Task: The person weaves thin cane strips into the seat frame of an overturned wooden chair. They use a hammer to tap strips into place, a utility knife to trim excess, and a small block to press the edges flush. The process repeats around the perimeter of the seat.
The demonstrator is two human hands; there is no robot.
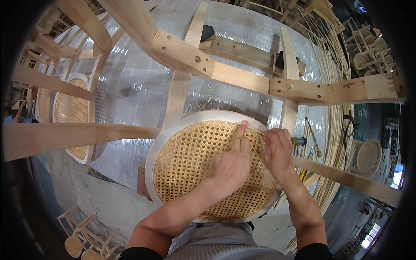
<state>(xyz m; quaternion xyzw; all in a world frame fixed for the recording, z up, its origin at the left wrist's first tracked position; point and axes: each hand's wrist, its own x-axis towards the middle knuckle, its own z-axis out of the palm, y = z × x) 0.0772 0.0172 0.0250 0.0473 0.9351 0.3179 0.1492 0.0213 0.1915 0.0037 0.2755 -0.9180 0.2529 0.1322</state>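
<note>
A round woven cane seat (186, 160) in a pale wooden ring (151, 160) lies in front of me, part of an upturned chair. My left hand (232, 164) rests over the weave with nothing in it. Its index finger is stretched out, the tip touching the far rim, and the other fingers are curled. Beside it, my right hand (277, 149) is closed in a pinch at the rim's far right edge. A dark-ended handle, like a screwdriver's (299, 141), sticks out past that hand, and a thin tip shows at the fingertips. The fingers hide the part between.
Wooden chair rails (242, 78) and legs (82, 135) cross above and beside the seat. Another cane-seated chair (73, 104) stands at the left. Long cane strips (336, 130) lie at the right on the plastic-wrapped table (130, 95). More chairs (86, 234) stand at lower left.
</note>
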